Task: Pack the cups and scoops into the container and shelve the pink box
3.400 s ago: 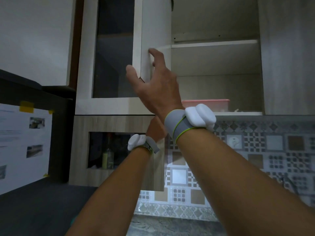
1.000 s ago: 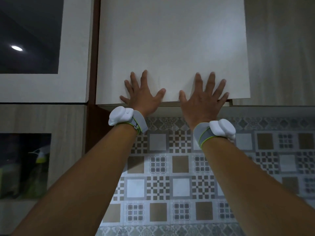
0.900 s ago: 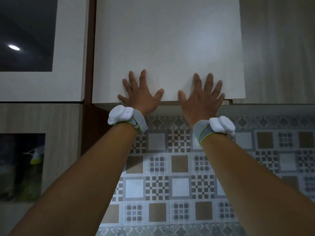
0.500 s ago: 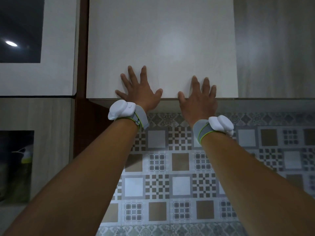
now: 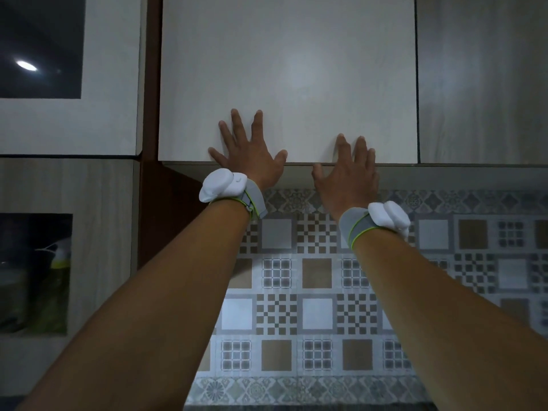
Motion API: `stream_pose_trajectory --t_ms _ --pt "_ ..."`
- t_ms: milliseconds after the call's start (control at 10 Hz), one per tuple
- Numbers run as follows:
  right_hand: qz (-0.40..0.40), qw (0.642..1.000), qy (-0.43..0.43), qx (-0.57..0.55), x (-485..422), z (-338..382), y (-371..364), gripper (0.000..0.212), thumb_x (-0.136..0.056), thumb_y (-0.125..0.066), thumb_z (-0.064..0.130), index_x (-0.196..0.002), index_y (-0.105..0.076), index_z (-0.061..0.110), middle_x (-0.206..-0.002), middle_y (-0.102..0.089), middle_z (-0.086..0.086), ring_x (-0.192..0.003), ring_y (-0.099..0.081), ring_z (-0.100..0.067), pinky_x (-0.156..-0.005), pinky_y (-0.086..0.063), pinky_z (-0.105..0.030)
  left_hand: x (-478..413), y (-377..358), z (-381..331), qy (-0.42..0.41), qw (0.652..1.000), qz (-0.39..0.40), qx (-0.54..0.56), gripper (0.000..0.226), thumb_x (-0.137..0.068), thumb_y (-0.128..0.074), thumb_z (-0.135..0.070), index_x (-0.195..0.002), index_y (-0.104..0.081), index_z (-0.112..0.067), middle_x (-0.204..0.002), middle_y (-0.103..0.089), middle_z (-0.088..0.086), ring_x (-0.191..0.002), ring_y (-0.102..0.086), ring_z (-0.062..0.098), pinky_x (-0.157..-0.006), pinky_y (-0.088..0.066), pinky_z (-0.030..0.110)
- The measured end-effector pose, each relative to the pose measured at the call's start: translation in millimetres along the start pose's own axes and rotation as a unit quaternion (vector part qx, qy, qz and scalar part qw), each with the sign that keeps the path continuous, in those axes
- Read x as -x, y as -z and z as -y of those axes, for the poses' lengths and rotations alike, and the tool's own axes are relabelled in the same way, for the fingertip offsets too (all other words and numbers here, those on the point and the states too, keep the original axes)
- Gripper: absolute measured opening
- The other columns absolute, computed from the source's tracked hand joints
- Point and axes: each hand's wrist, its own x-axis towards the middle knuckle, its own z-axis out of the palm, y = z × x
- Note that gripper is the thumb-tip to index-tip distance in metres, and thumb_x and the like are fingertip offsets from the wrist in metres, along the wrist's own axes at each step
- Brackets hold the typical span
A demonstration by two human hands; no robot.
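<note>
At frame centre, left hand (image 5: 248, 157) and right hand (image 5: 347, 176) press splayed, empty fingers on the shut cabinet door (image 5: 287, 78); shelving looks finished, so next comes letting go.

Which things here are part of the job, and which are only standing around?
Part of the job: cabinet door, shut, no box visible; left hand and right hand, both flat near its lower edge.

Only around: patterned wall tiles, glass-front cabinet on the left, wristbands.
</note>
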Motion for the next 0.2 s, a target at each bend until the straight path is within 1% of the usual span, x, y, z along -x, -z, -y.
stream_pose_trajectory --t_ms 100,200 --pt "-0.057 0.986 0.042 -0.153 22.4 -4.7 -1.0 0.04 -0.089 -0.06 0.027 -0.128 -0.059 0.017 -0.144 -0.045 -0.009 -0.134 -0.04 -0.03 -0.107 -0.039 -0.04 15.6 3.7 10.1 -0.03 0.993 -0.076 0.082 0.055 -0.088 -0.055 -0.043 -0.14 -0.044 -0.027 -0.154 -0.029 0.006 -0.143 -0.026 0.028 -0.112 -0.027 0.049" --pt "0.013 0.961 -0.002 -0.277 40.8 -6.3 4.3 0.021 -0.09 -0.059 0.02 -0.108 -0.068 0.016 -0.109 -0.065 -0.003 -0.102 -0.059 -0.019 -0.088 -0.048 -0.032 37.2 10.6 17.2 -0.036 0.959 -0.064 0.275 0.022 -0.091 -0.059 -0.03 -0.107 -0.064 -0.016 -0.106 -0.063 0.003 -0.097 -0.059 0.018 -0.085 -0.048 0.03"
